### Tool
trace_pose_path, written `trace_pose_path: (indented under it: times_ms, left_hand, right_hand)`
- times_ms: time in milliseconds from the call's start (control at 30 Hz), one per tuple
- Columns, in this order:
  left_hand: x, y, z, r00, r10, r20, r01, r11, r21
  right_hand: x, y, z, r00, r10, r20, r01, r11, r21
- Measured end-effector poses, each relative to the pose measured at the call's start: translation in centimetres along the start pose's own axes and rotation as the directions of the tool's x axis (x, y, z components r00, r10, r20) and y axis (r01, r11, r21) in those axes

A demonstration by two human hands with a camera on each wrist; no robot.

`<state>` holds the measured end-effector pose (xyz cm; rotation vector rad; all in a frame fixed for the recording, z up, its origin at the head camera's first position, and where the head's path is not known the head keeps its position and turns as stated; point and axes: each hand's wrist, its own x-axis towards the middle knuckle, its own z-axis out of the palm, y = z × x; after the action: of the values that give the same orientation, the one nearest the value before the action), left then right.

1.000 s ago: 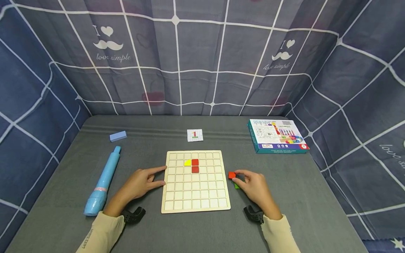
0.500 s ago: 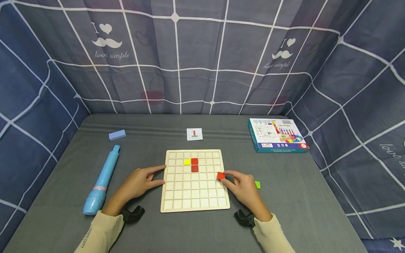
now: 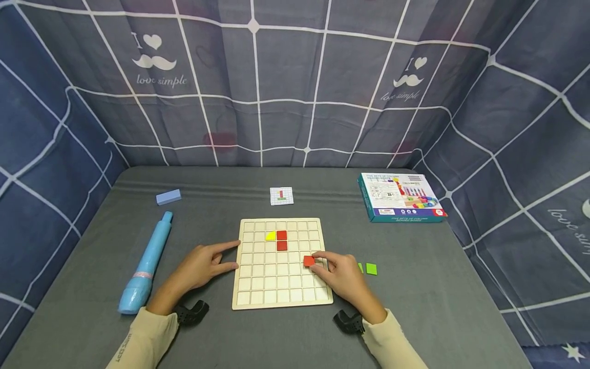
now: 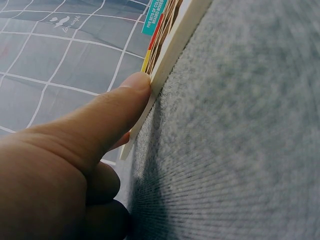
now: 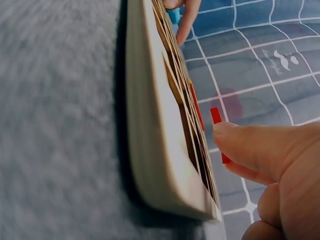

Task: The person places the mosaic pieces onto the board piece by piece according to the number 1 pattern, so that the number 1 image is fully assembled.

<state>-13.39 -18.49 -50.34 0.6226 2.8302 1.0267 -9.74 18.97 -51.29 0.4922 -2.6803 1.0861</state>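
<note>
A pale wooden grid board (image 3: 258,297) lies on the table. One yellow tile (image 3: 270,236) and two red tiles (image 3: 281,240) sit in its upper cells. With straight index finger and thumb, my left hand (image 3: 199,264) touches the board's left edge. My right hand (image 3: 343,277) pinches a red square tile (image 3: 309,261) between thumb and index finger, over the board's right part. In the right wrist view this pinched tile (image 5: 216,115) is held apart from the board surface. Beside my right hand lie two green tiles (image 3: 371,269), one partly hidden by the hand.
Behind the board lies a small card (image 3: 281,196) with a coloured grid pattern. A boxed set (image 3: 402,198) is at the back right. On the left are a light-blue tapered object (image 3: 146,266) and a blue block (image 3: 168,197). Patterned curtains (image 3: 286,77) surround the table.
My right hand has carried the red tile leftward from beside the board to over its right part, uncovering the green tiles. My left hand stays at the board's edge.
</note>
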Motion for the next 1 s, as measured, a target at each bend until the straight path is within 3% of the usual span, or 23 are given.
trace_pose_path:
  times_ms: [267, 567, 1000]
  left_hand:
    - [0.5, 0.0, -0.4, 1.0, 0.015, -0.015, -0.015, 1.0, 0.025]
    - [0.0, -0.1, 0.0, 1.0, 0.027, -0.007, -0.027, 1.0, 0.002]
    - [0.1, 0.0, -0.1, 1.0, -0.018, 0.014, 0.018, 1.0, 0.007]
  right_hand:
    - [1.0, -0.8, 0.6, 0.998, 0.022, 0.055, -0.024, 0.999, 0.037]
    - [2.3, -1.4, 1.4, 0.995, 0.002, 0.098, -0.005, 1.0, 0.029]
    - [3.3, -2.2, 2.7, 0.994, -0.023, 0.107, 0.021, 1.0, 0.02]
